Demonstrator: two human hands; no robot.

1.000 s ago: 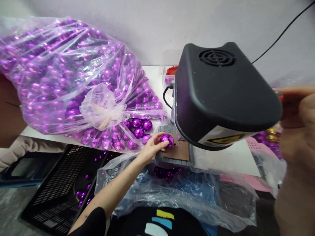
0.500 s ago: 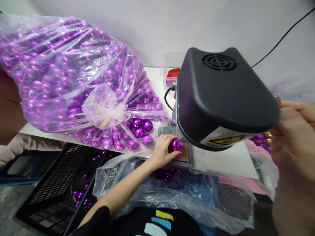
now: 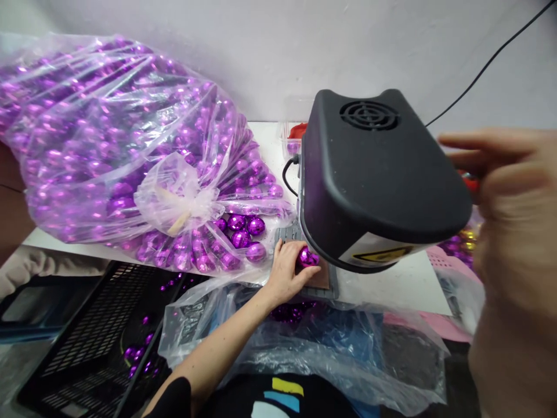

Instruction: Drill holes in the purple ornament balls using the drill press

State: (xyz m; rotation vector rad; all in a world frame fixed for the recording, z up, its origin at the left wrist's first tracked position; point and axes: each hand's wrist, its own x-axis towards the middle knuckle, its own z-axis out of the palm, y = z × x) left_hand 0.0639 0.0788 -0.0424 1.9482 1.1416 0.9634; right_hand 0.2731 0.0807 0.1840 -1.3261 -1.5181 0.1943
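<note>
My left hand (image 3: 287, 273) grips a faceted purple ball (image 3: 307, 256) and holds it on the small brown plate (image 3: 325, 281) under the black machine head (image 3: 374, 174). The ball sits just at the head's lower front edge. My right hand (image 3: 513, 203) is blurred and close to the camera, at the right side of the machine head, fingers stretched towards it. A small red part (image 3: 472, 184) shows by those fingers; whether the hand holds it is unclear.
A big tied clear bag (image 3: 122, 151) full of purple balls lies on the white table (image 3: 409, 284) at left. A black crate (image 3: 87, 342) with a few loose balls stands below. Crumpled plastic (image 3: 326, 342) lies in front; a pink basket (image 3: 448, 258) sits right.
My left hand slid the purple ball rightwards along the plate, further under the machine head. My right hand rose and reached towards the head's right side.
</note>
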